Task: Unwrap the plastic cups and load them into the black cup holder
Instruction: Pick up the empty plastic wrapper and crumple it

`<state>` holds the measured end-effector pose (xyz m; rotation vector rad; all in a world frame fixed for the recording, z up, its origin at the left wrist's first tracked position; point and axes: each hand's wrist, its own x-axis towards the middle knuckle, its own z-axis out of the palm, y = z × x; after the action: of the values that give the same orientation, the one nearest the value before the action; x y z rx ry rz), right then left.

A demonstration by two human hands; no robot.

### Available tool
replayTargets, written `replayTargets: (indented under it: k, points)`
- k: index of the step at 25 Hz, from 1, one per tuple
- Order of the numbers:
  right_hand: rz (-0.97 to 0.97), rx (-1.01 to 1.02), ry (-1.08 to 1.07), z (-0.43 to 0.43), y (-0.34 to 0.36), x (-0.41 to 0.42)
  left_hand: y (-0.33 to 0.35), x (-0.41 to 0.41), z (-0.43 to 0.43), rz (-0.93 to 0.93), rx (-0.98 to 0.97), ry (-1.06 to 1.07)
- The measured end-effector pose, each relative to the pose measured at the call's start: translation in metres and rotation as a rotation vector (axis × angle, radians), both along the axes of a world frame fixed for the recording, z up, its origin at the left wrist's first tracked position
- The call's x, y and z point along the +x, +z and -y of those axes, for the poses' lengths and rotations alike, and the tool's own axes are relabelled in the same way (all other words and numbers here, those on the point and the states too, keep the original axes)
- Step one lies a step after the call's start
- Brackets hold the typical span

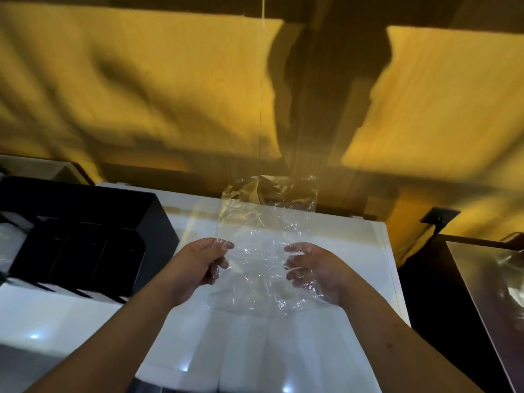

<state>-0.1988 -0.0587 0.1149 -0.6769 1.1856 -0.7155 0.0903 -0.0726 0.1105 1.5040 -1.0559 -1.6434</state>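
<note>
A clear plastic wrapper [263, 231] is held up in front of me over the white counter [354, 259]. My left hand [198, 265] pinches its left edge and my right hand [312, 268] grips its right side, fingers curled into the crinkled film. Its top end stands open and loose. The lower part of the wrapper looks cloudy, and I cannot tell whether cups are inside it. The black cup holder [82, 236] stands on the counter to the left of my hands, its dark compartments facing me.
A yellow wood-grain wall [141, 89] rises behind the counter. A dark table with a shiny sheet [487, 293] stands to the right, across a dark gap. A small black bracket [439, 217] sticks out of the wall there.
</note>
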Motion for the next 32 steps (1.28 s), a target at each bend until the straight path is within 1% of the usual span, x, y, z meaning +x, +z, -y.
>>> replayTargets:
  k: [5,6,8,9,11,14,16,19,21,22,23,24,25,27,28,29,30,31,32]
  points:
    - [-0.121,-0.041,0.052,-0.002,0.003,-0.011,-0.001,0.000,-0.015,0.031,0.070,-0.004]
    - [-0.100,-0.035,0.037,-0.004,0.001,-0.013,-0.003,0.001,-0.020,0.024,0.085,0.012]
    - [0.043,-0.023,0.001,-0.008,-0.004,-0.014,-0.006,0.001,-0.028,-0.008,0.108,0.061]
    - [0.092,-0.021,-0.021,-0.009,-0.007,-0.013,-0.008,0.001,-0.033,-0.037,0.119,0.086]
    - [0.130,-0.014,-0.068,-0.009,-0.014,-0.007,-0.011,0.000,-0.041,-0.121,0.139,0.141]
    - [0.181,0.015,-0.125,-0.009,-0.018,0.008,-0.014,0.004,-0.049,-0.241,0.174,0.300]
    - [0.201,0.029,-0.123,-0.011,-0.016,0.017,-0.013,0.007,-0.053,-0.289,0.183,0.364]
    - [0.239,-0.009,-0.113,-0.015,-0.009,0.030,-0.009,0.013,-0.055,-0.388,0.218,0.464]
    - [0.285,-0.030,-0.190,-0.015,-0.007,0.036,-0.004,0.020,-0.055,-0.502,0.275,0.498]
    - [0.284,-0.044,-0.242,-0.013,-0.007,0.038,-0.004,0.023,-0.055,-0.526,0.312,0.489]
    - [0.247,-0.070,-0.284,-0.012,-0.008,0.041,-0.005,0.027,-0.055,-0.491,0.345,0.470]
    - [0.168,-0.110,-0.312,-0.010,-0.008,0.045,-0.007,0.029,-0.056,-0.396,0.364,0.456]
    - [0.040,-0.169,-0.320,-0.010,-0.008,0.049,-0.009,0.029,-0.057,-0.284,0.360,0.452]
    - [-0.353,-0.371,-0.255,-0.017,-0.008,0.062,-0.008,0.029,-0.057,-0.138,0.286,0.455]
    - [-0.569,-0.490,-0.176,-0.024,-0.009,0.071,-0.006,0.030,-0.056,-0.104,0.232,0.438]
    - [-0.744,-0.594,-0.089,-0.032,-0.011,0.079,-0.002,0.031,-0.054,-0.068,0.174,0.405]
    - [-0.843,-0.662,-0.030,-0.038,-0.011,0.087,0.001,0.034,-0.051,-0.025,0.116,0.361]
    - [-0.857,-0.688,-0.010,-0.044,-0.011,0.096,0.003,0.037,-0.048,0.025,0.065,0.316]
    - [-0.816,-0.682,-0.013,-0.048,-0.009,0.105,0.005,0.039,-0.044,0.069,0.034,0.281]
